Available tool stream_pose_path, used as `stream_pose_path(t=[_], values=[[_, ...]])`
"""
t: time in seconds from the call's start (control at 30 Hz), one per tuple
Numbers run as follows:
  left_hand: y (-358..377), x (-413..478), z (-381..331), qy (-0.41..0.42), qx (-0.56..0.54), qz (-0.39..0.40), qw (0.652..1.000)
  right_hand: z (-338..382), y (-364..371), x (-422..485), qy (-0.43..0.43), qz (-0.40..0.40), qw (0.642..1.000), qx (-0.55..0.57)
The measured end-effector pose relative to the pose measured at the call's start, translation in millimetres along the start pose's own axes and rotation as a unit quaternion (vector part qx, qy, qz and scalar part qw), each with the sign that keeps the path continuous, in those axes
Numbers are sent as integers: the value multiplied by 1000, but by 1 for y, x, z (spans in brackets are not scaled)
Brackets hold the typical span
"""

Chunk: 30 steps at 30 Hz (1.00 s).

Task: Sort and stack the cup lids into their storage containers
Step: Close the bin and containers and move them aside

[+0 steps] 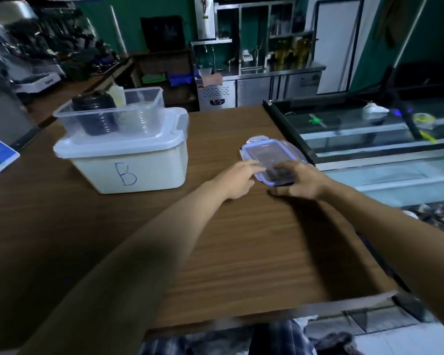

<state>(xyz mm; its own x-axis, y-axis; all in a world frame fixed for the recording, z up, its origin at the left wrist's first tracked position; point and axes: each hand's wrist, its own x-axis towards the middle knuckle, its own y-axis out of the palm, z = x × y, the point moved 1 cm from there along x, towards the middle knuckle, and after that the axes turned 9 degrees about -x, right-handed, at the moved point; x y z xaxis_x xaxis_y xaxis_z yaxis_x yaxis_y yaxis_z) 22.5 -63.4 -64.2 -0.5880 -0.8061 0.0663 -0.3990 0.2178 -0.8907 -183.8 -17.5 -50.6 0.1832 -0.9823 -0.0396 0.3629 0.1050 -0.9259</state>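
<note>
One lid between left hand and right hand, grip uncertain.

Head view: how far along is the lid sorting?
Done: black lid stack and clear lid stack stand in the clear tub atop bin B. In hand: left hand and right hand are on the clip-lock container, dark contents inside. Left: probably latching its clips.

We take this for a café or drinks shop: beyond the wooden counter stands a stainless-steel under-counter fridge with sink and taps; right of it, a glass-topped display chest.
</note>
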Motion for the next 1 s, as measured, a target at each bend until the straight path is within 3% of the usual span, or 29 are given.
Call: stream_pose_path(t=[0.23,0.4,0.63,0.83,1.0], values=[[9,3,10,47,35,-93,994,-16,6,2,-54,-64,996,-17],[-27,-16,7,75,-30,-134,988,-2,-15,5,-108,-207,971,-41],[-87,-65,-1,6,-109,-188,976,69,-73,-8,-171,-248,953,-42],[-129,-125,15,-76,-222,-160,959,137,-108,-28,-193,-244,950,19],[-160,-187,35,-137,-331,-154,921,187,-119,-27,-171,-243,950,96]])
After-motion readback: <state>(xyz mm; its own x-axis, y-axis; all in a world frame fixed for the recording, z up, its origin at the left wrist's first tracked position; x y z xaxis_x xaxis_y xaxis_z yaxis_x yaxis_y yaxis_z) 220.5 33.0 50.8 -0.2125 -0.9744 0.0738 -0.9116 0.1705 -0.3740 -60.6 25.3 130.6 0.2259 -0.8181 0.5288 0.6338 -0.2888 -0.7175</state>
